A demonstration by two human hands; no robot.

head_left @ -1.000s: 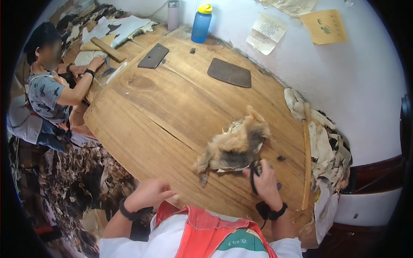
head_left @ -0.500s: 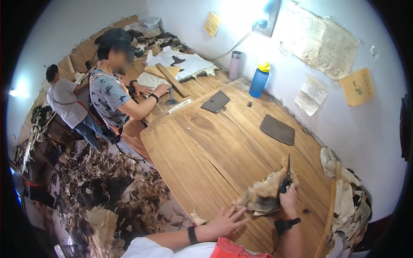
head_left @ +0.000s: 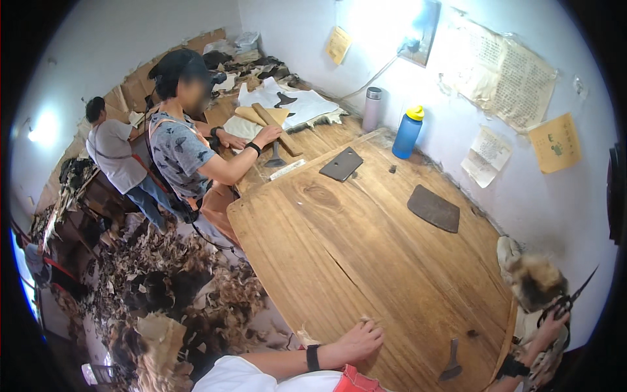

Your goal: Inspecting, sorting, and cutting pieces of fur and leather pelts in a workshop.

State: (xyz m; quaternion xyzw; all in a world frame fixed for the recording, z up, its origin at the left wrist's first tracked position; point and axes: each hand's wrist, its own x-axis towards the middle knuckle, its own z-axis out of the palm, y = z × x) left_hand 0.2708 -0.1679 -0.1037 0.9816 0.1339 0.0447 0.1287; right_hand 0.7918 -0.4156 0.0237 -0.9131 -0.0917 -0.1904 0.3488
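My right hand (head_left: 552,328) is past the table's right edge, closed round the handles of black scissors (head_left: 563,304), their blades pointing up and right. Against these lies a brown and tan piece of fur (head_left: 539,281), over the pale hide pieces; whether my fingers also grip it is unclear. On the bare wood near the front edge rests my left hand (head_left: 360,341), its fingers curled in. A few pale hairs show at its fingertips, and what it may hold is hidden. A dark fan-shaped scraper (head_left: 451,360) lies on the table between my arms.
Two dark flat plates (head_left: 434,208) lie on the wooden table (head_left: 313,242). A blue bottle (head_left: 408,134) and a pinkish flask (head_left: 371,110) stand by the wall. At the far left a co-worker (head_left: 186,144) handles pale hide. Fur scraps (head_left: 189,281) cover the floor.
My right hand has carried the scissors and fur piece rightward off the table to the hide pile. My left hand's spread fingers have curled. The scraper has come into view.
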